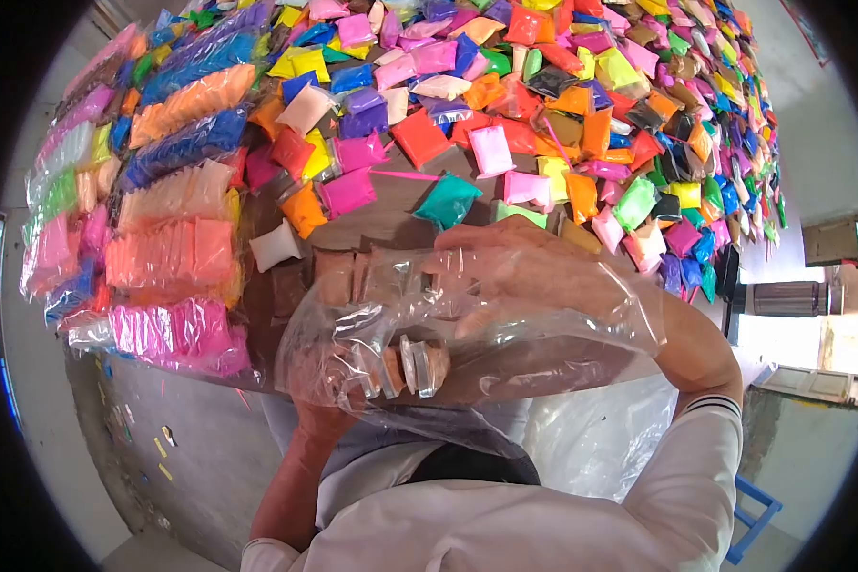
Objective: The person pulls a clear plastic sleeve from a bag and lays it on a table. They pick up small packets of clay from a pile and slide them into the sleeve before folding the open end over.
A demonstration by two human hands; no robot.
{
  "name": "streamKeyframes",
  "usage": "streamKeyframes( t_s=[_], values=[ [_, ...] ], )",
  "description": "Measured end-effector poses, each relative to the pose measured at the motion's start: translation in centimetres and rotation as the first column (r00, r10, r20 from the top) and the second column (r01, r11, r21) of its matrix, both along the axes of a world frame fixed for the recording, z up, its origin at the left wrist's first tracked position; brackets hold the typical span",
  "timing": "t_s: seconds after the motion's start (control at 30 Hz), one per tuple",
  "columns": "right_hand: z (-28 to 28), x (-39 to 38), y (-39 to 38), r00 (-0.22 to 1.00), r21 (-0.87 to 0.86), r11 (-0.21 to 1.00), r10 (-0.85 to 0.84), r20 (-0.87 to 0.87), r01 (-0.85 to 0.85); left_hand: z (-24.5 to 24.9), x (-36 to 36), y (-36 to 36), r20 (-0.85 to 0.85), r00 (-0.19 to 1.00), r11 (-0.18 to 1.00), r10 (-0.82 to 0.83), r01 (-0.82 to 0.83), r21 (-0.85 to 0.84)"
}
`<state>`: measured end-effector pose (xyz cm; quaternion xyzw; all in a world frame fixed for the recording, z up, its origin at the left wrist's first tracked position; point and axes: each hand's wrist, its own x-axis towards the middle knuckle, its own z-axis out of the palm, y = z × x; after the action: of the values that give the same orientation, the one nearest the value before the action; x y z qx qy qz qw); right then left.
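A large clear plastic bag (543, 329) stretches between both hands over the near table edge. My left hand (319, 377) is closed around its left end, seen through the film, beside a small stack of brown packets (419, 367) inside the bag. My right hand (543, 281) is inside the bag's wide right end, slightly blurred, with its fingers stretched leftward and spread. Its fingertips come close to more brown packets (381, 276), which the film overlaps in this view. A white packet (276, 248) and a teal packet (448, 200) lie just beyond the bag.
Loose colourful packets (534, 95) cover the table's (391, 205) far and right parts. At the left are filled clear bags with rows of packets, including pink ones (176, 334). Clear plastic sheeting (596, 434) lies below the near edge. A blue stool frame (758, 515) stands at lower right.
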<state>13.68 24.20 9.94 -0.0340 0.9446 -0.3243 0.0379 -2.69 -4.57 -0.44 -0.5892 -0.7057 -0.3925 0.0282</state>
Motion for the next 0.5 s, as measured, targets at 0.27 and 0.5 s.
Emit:
streamKeyframes(
  t_s=[0.27, 0.5],
  values=[
    [-0.8, -0.5, -1.0, 0.995, 0.184, 0.981, -0.069, 0.066, 0.056, 1.4, 0.2, 0.4, -0.064, 0.998, 0.998, 0.006, -0.01, -0.061],
    [-1.6, 0.7, -1.0, 0.993, 0.255, 0.967, 0.006, -0.114, 0.024, 1.0, 0.1, 0.3, -0.018, 1.0, 0.999, -0.008, 0.008, -0.037]
  ],
)
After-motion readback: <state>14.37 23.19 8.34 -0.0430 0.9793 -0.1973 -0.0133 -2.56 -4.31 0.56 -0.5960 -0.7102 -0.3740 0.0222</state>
